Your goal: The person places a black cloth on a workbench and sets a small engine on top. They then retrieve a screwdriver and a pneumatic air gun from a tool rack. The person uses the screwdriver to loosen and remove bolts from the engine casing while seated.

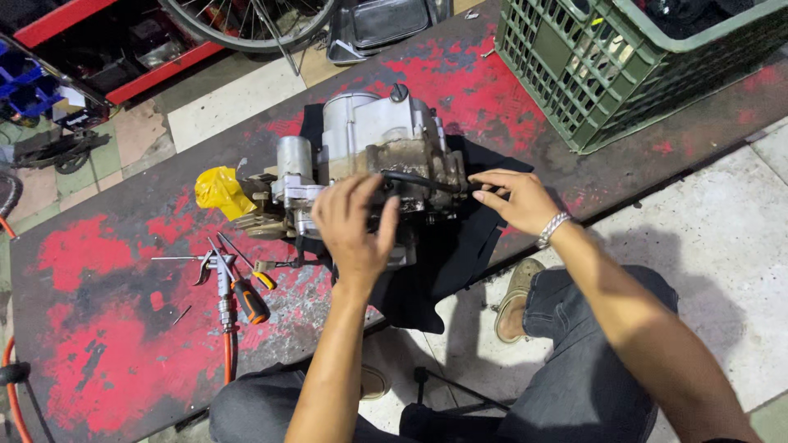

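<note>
Gripping greasy cast-metal engine (369, 148) — both hands, black hose (419, 180)

One engine (373, 160) is seen at the centre, with two hands (353, 226) on it. One yellow rag (220, 193) is counted at nine o'clock, one air blow gun (220, 275) and one orange-handled screwdriver (246, 295) at eight o'clock, one green crate (574, 78) at two o'clock.

Grimy silver engine (369, 152) sits upright on black cloth (443, 262).
</note>
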